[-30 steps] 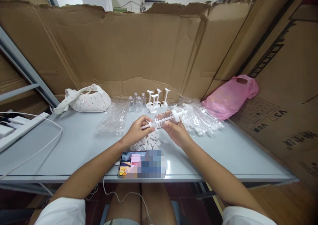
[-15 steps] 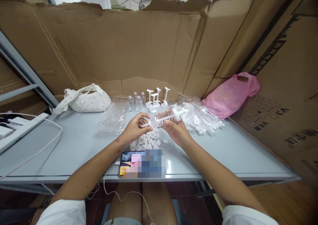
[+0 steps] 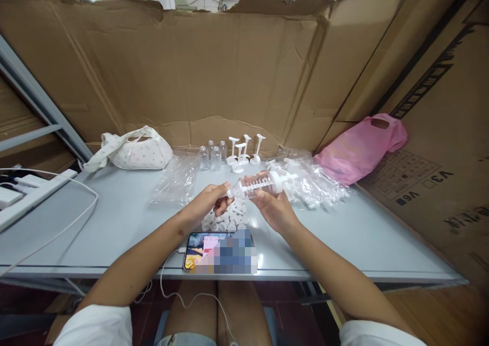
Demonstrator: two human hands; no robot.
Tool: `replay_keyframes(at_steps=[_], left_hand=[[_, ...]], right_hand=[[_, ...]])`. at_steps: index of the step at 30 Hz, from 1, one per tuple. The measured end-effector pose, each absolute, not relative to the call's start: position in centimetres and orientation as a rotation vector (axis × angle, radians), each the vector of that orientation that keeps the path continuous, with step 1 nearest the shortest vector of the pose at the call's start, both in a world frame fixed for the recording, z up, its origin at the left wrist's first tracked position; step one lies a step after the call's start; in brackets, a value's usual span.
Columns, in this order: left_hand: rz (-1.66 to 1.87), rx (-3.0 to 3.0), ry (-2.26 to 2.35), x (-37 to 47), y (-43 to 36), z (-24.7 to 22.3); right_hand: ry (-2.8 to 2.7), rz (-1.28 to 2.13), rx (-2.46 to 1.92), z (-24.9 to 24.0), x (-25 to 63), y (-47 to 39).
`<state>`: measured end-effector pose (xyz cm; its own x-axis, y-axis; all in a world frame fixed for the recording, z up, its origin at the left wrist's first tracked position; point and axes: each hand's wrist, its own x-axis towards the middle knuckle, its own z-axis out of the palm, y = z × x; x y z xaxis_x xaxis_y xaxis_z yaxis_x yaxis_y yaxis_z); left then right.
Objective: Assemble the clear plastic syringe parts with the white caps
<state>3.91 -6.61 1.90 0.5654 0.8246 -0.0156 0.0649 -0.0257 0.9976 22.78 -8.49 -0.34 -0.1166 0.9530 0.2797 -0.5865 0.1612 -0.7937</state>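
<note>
Right hand [image 3: 273, 208] grips the clear plastic syringe-like tube [image 3: 256, 185] above the grey table [image 3: 114, 223]; left hand [image 3: 212, 203] pinches its white tip (a loose pinch might drop it among the small white caps [image 3: 228, 218])

- A white cloth bag [image 3: 132, 151] lies at the back left of the grey bench [image 3: 114, 223].
- A pink plastic bag [image 3: 359, 150] lies at the back right, against the cardboard wall [image 3: 229, 76].
- A phone [image 3: 219, 251] with a cable [image 3: 179, 297] lies at the front edge.
- Small clear bottles [image 3: 212, 157] stand beside upright white stems [image 3: 242, 152].
- A white power strip [image 3: 26, 195] sits far left.
</note>
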Motion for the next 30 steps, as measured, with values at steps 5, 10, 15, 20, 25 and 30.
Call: replay_keyframes(at_steps=[5, 10, 15, 20, 25, 30], left_hand=[[0.626, 1.457, 0.766, 3.6, -7.0, 2.4], [0.544, 1.446, 0.816, 2.4, -6.5, 2.6], [0.688, 1.926, 1.239, -0.2, -5.3, 3.5], [0.308, 2.353, 1.487, -2.0, -5.2, 4.1], [0.043, 2.428, 1.499, -1.4, -5.5, 3.4], [0.11, 2.416, 1.531, -1.4, -5.3, 2.9]], right_hand=[[-1.078, 1.401, -0.438, -0.4, 22.9, -8.7], [-1.143, 1.337, -0.398, -0.3, 23.8, -8.4], [-1.055, 1.193, -0.438, 0.6, 25.2, -7.5], [-1.003, 1.202, -0.529, 0.3, 25.5, -7.0], [-1.036, 1.258, -0.603, 0.0, 25.2, -7.2], [-1.039, 1.261, -0.635, 0.1, 25.2, -7.2]])
